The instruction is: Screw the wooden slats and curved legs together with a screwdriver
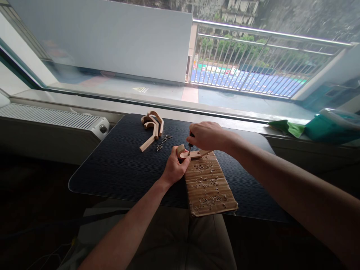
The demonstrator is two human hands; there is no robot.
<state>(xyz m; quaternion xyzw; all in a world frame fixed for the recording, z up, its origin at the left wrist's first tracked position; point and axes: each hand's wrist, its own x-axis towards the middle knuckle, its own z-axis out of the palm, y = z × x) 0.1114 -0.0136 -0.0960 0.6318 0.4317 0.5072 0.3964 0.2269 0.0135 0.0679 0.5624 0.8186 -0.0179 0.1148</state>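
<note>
While left fingers (pixel 185 164) grip, wooden hook (pixel 194 154) between (curved end), screwdriver (pixel 190 145) above.

On our black oblong worktop (pixel 112 168), curved pale-wood pieces (pixel 156 133) and silver metal screws (pixel 164 141) lie left of rectangular brown cardboard (pixel 208 183), another piece (pixel 194 154) over its far end.

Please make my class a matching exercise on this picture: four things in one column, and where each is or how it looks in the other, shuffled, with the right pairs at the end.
Column one
1. Screwdriver
2. Loose screws
3. Cardboard
4. Green cloth

Column two
A. Brown, its upper face pitted and torn
B. Beside the teal tub, near the window
C. Held upright in the right hand
D. On the dark table, near the curved wooden pieces

Right pairs: 1-C, 2-D, 3-A, 4-B
</note>
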